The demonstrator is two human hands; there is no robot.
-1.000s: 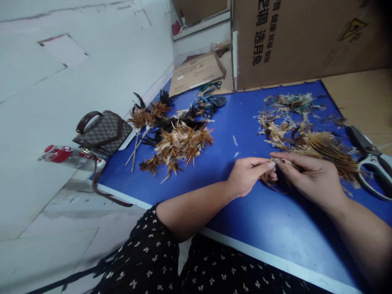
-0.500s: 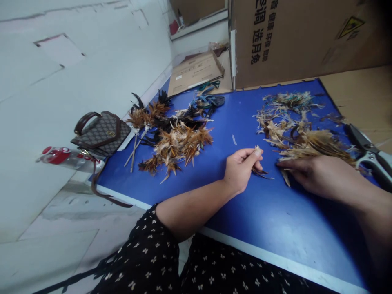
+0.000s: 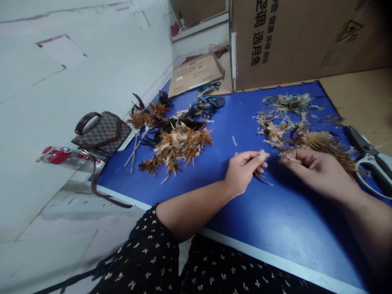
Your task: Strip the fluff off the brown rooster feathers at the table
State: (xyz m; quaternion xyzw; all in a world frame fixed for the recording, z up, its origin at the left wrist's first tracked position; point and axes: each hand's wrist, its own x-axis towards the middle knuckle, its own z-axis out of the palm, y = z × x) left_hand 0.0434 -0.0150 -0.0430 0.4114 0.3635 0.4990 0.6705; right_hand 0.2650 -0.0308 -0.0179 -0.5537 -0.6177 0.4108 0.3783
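Observation:
My left hand (image 3: pixel 244 170) pinches a small bunch of feathers (image 3: pixel 260 177); pale ends poke out above the thumb and dark brown tips hang below the fingers. To its right, over the blue tabletop (image 3: pixel 275 228), my right hand (image 3: pixel 315 165) is closed with thumb and forefinger together. A wisp of pale feather (image 3: pixel 287 156) shows at those fingertips. The two hands are a short gap apart. Just behind my right hand lies a heap of loose brown feathers (image 3: pixel 324 141), with paler and bluish fluff (image 3: pixel 290 102) farther back.
Scissors (image 3: pixel 367 157) with open blades lie at the right. On the left are tied feather bunches (image 3: pixel 180 141), feathered sticks (image 3: pixel 134 151), a brown handbag (image 3: pixel 105 132) and a plastic bottle (image 3: pixel 70 159). A large cardboard box (image 3: pixel 300 45) stands at the back.
My right hand has lifted off the table beside the brown feather heap and turned its fingertips toward my left hand. My left hand has shifted slightly right, still holding its feathers.

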